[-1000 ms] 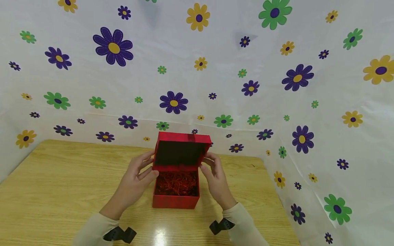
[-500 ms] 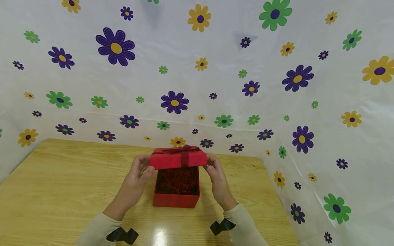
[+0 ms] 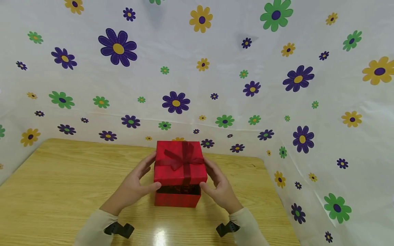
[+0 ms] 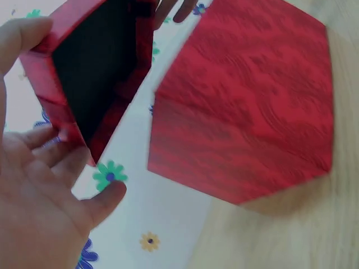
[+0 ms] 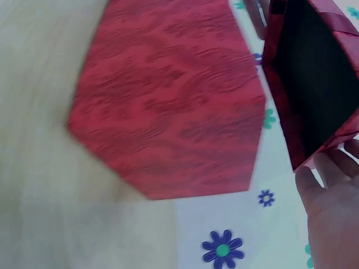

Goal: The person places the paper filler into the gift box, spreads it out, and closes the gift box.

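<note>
A red gift box lid [image 3: 170, 150] with a dark red ribbon and bow is held over the matching box base [image 3: 176, 201]. My left hand [image 3: 133, 188] grips the lid's left side, thumb at its front corner. On the opposite side my right hand [image 3: 221, 188] holds it the same way. Both wrist views show a gap between the lid [image 4: 98, 73] and the patterned base [image 5: 174, 106], and the lid's black inside. Only a dark strip of the base's interior shows under the lid's front edge; the red shredded filler there is mostly hidden.
The box stands on a light wooden table [image 3: 77, 177]. A white sheet [image 3: 144, 82] with purple, green and yellow flowers hangs behind the table and along its right side. Each wrist wears a black strap with a small camera.
The lid was tipped up with its black inside facing me. It has swung down and forward, so its ribboned top now faces up over the base, covering most of the filler.
</note>
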`<state>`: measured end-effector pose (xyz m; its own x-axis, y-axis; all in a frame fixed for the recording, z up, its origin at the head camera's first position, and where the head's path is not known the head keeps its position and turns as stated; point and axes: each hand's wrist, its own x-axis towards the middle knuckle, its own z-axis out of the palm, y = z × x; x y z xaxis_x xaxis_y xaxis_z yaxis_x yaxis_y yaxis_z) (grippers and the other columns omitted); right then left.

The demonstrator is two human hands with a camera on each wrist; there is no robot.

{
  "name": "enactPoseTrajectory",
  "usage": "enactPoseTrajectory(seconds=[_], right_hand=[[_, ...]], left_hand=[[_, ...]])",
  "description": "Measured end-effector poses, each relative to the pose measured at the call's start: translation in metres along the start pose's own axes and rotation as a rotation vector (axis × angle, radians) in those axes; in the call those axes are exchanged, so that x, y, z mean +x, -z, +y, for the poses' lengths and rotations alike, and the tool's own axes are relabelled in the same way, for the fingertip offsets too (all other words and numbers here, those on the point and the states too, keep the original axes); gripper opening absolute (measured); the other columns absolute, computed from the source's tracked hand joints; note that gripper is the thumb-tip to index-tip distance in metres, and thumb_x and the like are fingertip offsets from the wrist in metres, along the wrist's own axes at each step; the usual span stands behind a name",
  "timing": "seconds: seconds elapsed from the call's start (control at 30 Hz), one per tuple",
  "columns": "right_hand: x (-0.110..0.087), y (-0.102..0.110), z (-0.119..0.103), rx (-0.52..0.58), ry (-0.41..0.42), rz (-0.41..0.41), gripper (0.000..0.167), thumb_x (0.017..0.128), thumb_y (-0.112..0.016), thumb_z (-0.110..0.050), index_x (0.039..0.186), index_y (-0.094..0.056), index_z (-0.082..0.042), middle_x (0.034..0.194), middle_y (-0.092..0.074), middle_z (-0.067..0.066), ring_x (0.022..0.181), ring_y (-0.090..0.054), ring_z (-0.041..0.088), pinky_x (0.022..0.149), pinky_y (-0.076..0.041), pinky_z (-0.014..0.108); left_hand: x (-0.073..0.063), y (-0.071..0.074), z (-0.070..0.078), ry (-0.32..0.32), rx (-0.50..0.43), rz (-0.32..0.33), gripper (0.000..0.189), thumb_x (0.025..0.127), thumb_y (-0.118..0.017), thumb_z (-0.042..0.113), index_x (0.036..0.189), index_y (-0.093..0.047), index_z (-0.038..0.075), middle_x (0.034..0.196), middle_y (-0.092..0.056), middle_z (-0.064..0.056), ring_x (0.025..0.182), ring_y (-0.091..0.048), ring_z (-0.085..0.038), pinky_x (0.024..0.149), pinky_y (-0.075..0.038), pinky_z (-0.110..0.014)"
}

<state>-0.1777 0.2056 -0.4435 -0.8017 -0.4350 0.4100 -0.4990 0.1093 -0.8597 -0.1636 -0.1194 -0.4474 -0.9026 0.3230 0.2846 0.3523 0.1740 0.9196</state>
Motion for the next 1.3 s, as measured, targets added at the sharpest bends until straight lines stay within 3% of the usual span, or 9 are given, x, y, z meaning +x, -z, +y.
enactPoseTrajectory(seconds=[0.1,0.3,0.6,1.1,1.3], right_hand=[[-0.008,-0.001,0.011,-0.036,-0.01,-0.014,0.078,0.097,-0.068,0.002,0.163,-0.028,-0.011,0.164,-0.037,0.012,0.15,-0.038,0.019,0.121,-0.031,0.03],[-0.018,-0.006,0.025,-0.086,0.017,-0.008,0.078,0.095,-0.071,0.001,0.161,-0.031,-0.007,0.163,-0.036,0.014,0.153,-0.031,0.021,0.123,-0.024,0.027],[-0.026,-0.013,0.033,-0.064,-0.004,-0.016,0.074,0.096,-0.069,0.002,0.16,-0.033,-0.007,0.162,-0.035,0.015,0.153,-0.03,0.018,0.122,-0.023,0.022],[-0.029,-0.013,0.031,-0.097,0.006,-0.003,0.076,0.094,-0.074,-0.001,0.159,-0.036,-0.009,0.16,-0.037,0.013,0.151,-0.033,0.027,0.123,-0.025,0.026],[-0.034,-0.013,0.037,-0.054,-0.054,-0.031,0.072,0.094,-0.074,-0.002,0.156,-0.036,-0.007,0.159,-0.038,0.015,0.151,-0.035,0.022,0.121,-0.028,0.026]], left_hand=[[0.0,-0.001,-0.009,-0.021,-0.001,-0.043,0.093,0.093,-0.078,0.021,0.166,-0.021,0.027,0.171,-0.023,0.0,0.157,-0.021,-0.033,0.119,-0.025,-0.06],[-0.002,-0.007,-0.023,-0.014,0.009,-0.101,0.088,0.096,-0.076,0.023,0.166,-0.022,0.027,0.173,-0.013,0.001,0.158,-0.016,-0.035,0.12,-0.022,-0.054],[-0.006,-0.008,-0.038,-0.015,-0.011,-0.118,0.083,0.096,-0.074,0.021,0.164,-0.026,0.022,0.173,-0.015,-0.005,0.156,-0.017,-0.043,0.118,-0.023,-0.067],[-0.012,-0.012,-0.041,0.006,-0.053,-0.139,0.082,0.096,-0.074,0.019,0.163,-0.027,0.022,0.173,-0.012,-0.008,0.156,-0.015,-0.044,0.118,-0.021,-0.066],[-0.011,-0.015,-0.042,0.003,-0.058,-0.134,0.083,0.095,-0.073,0.015,0.164,-0.027,0.019,0.174,-0.01,-0.009,0.157,-0.013,-0.043,0.118,-0.022,-0.067]])
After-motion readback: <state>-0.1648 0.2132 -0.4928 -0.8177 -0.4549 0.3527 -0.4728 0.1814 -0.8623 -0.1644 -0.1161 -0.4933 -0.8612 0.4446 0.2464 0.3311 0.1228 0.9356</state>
